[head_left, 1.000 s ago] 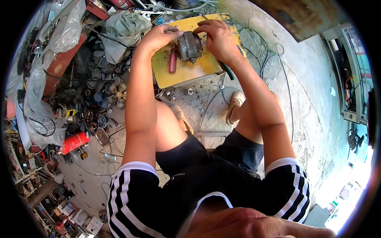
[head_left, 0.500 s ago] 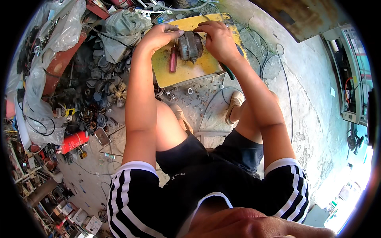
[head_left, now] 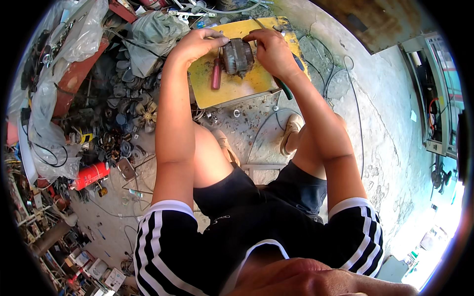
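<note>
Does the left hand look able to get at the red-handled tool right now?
Likely yes: the left hand is nearby, and nothing covers the red handle lying left of the motor-like part.

the floor is pale grey concrete, stained and cracked, strewn with small scraps and crossed by a thin dark cable. a worn yellow-topped desk stands on it. to the right are a pale-framed cabinet and a rusty brown panel. white light glares at lower right; a dense heap of clutter crowds the left.
</note>
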Available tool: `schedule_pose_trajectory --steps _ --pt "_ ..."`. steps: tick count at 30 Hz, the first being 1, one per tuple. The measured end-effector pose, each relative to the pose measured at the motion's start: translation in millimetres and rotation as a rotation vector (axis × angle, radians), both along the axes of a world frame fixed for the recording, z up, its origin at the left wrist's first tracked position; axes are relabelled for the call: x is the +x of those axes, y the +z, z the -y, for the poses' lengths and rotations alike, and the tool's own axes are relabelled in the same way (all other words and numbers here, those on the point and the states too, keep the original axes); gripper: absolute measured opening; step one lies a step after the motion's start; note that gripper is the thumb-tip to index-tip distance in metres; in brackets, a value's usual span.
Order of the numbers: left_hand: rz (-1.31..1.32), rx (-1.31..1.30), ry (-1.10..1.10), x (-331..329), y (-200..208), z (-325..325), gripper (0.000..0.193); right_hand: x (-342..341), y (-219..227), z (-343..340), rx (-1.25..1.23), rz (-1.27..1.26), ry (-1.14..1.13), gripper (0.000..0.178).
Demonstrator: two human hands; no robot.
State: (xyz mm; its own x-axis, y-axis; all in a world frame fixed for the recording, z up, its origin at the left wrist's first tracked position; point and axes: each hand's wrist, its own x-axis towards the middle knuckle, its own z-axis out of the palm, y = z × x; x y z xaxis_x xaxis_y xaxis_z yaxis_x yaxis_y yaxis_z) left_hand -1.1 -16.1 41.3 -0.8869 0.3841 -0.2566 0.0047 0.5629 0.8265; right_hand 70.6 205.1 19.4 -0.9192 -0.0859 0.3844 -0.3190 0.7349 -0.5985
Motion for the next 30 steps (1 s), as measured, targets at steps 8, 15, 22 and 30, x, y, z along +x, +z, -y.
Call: schedule_pose_trajectory --steps 8,15,22,30 --pt "-0.014 0.019 -0.086 -3 1 8 0.032 0 -3 0 0.047 0.004 -0.003 0.032" --pt "-0.073 0.069 0.050 5 29 17 0.032 -1 20 -1 -0.145 -0.026 -0.010 0.024" --pt "-0.204 0.133 -0.059 12 21 -29 0.034 -2 39 -9 -0.235 0.256 -0.026 0.026" --pt "-0.230 -0.120 0.026 7 9 -10 0.059 -4 2 -30 0.404 0.053 -0.242 0.023"
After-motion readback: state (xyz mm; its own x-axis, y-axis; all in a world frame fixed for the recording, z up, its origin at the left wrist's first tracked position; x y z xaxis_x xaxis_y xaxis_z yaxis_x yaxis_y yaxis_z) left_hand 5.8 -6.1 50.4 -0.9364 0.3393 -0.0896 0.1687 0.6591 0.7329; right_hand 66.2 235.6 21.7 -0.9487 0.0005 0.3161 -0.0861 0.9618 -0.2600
